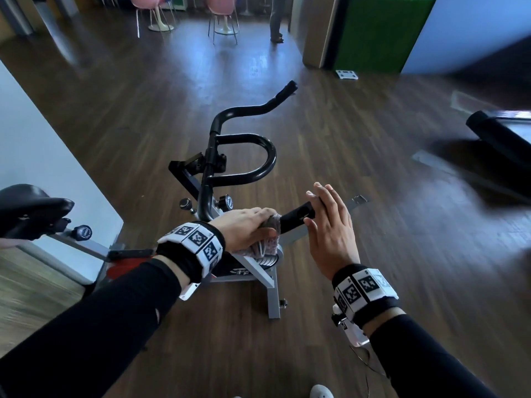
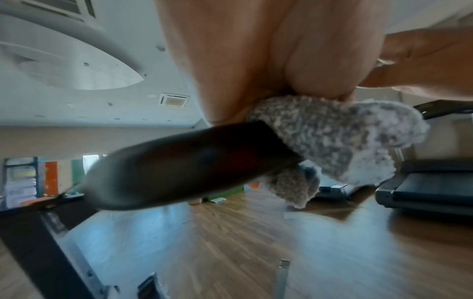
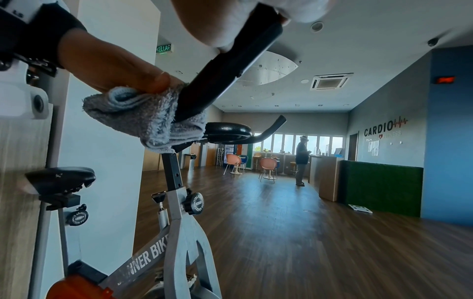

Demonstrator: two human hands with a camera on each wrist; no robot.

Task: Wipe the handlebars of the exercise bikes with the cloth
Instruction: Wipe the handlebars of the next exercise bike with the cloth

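The exercise bike's black handlebars curve away in front of me. My left hand grips a fluffy grey cloth wrapped round the near handlebar grip. In the left wrist view the cloth bunches under my palm over the black bar. In the right wrist view my left thumb presses the cloth against the bar. My right hand is open with straight fingers right at the free end of that grip, holding nothing.
The bike's saddle and a white pillar are on my left. A treadmill stands at the right. A floor scale, a green panel, pink chairs and a standing person are farther off.
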